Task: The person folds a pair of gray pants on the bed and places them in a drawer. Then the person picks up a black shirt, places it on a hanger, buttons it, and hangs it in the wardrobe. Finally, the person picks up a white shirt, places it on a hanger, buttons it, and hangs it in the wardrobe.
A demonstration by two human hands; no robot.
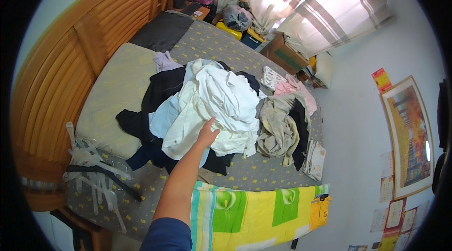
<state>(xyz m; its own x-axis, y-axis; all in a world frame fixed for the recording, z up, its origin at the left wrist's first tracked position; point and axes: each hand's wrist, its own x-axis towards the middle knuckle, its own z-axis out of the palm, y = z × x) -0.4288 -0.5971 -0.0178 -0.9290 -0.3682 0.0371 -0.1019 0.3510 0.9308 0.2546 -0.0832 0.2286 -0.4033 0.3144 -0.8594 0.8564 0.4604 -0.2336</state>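
My left hand (207, 134) reaches over a big heap of clothes in the middle of the bed. Its fingers are stretched out, the thumb apart from them, and they are over or touching a white shirt (226, 93). Whether they press on the cloth I cannot tell. Around the white shirt lie a pale cream garment (181, 131) with a button, a light blue garment (165, 117) and a black garment (162, 88). Dark navy cloth (146, 157) shows beneath the near side. My right hand is not in view.
White and black hangers (101, 175) lie at the bed's near left. Right of the heap are a beige garment (278, 126), pink clothes (296, 91) and a folded patterned cloth (314, 160). A yellow-green quilt (259, 213) covers the near edge. A wooden headboard (70, 58) rises at left.
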